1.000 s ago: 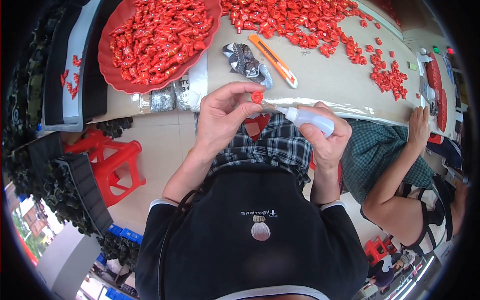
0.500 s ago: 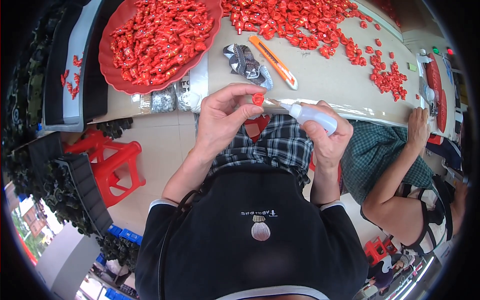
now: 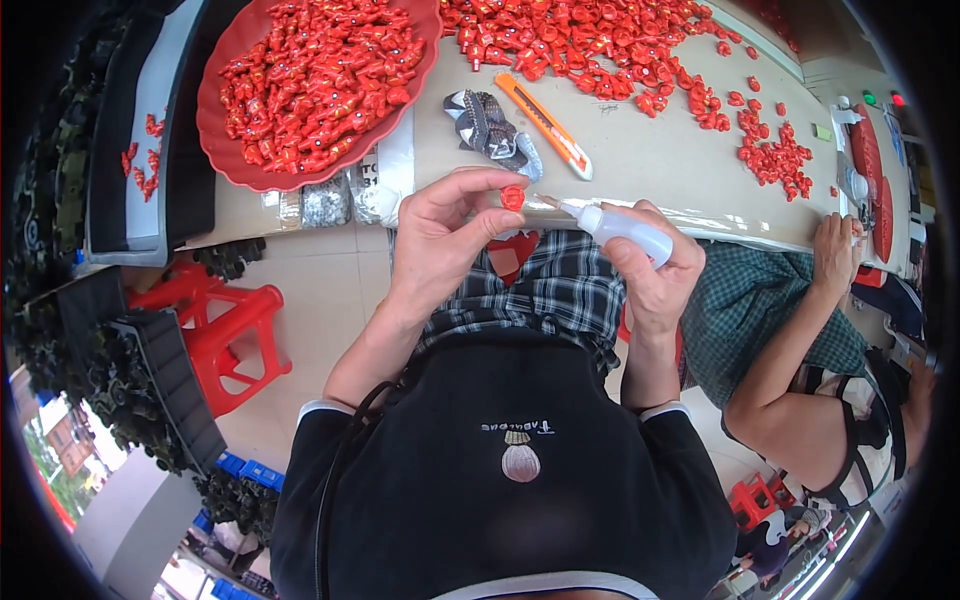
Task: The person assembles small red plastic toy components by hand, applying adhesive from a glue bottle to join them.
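Between thumb and forefinger, my left hand pinches a small round red plastic part, its hollow side showing. My right hand is wrapped round a translucent squeeze bottle with a thin nozzle. The nozzle's tip points left at the red part, with a small gap between them. Both hands are above the front edge of the table. Just beyond them lie a bundled patterned cloth and an orange utility knife.
A scalloped red basin full of small red figures stands at the back left. Loose red parts are heaped at the back, with a smaller pile to the right. A co-worker's arm rests at the right. Red stools stand at the left.
The view has shifted very slightly. My hands keep the same grips, and the nozzle tip stays close to the red part.
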`<state>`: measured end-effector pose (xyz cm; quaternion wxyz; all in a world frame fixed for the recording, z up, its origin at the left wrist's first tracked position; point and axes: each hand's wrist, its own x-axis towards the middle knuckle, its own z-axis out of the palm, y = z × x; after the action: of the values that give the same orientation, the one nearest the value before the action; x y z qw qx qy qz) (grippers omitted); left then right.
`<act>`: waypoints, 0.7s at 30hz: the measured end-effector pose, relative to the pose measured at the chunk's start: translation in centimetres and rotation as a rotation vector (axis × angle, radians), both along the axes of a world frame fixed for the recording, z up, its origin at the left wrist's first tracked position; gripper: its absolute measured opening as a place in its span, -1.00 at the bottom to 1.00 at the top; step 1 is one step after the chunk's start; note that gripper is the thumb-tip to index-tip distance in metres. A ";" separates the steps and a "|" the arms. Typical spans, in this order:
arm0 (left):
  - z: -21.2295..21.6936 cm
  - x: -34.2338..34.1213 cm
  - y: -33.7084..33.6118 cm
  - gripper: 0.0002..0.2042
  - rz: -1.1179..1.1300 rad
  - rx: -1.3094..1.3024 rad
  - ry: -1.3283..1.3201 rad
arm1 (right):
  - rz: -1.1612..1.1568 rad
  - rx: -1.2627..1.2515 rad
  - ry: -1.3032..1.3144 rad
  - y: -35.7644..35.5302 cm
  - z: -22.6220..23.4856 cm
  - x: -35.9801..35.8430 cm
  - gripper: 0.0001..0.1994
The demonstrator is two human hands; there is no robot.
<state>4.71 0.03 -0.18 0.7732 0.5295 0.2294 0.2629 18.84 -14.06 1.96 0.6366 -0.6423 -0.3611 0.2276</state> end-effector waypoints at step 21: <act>-0.1 0.0 0.0 -0.73 0.024 0.002 -0.013 | 0.026 -0.001 -0.008 -0.5 0.0 0.2 -0.72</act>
<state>4.67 0.06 -0.30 0.7709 0.5258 0.2303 0.2761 19.05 -14.53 1.93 0.6319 -0.6387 -0.3718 0.2336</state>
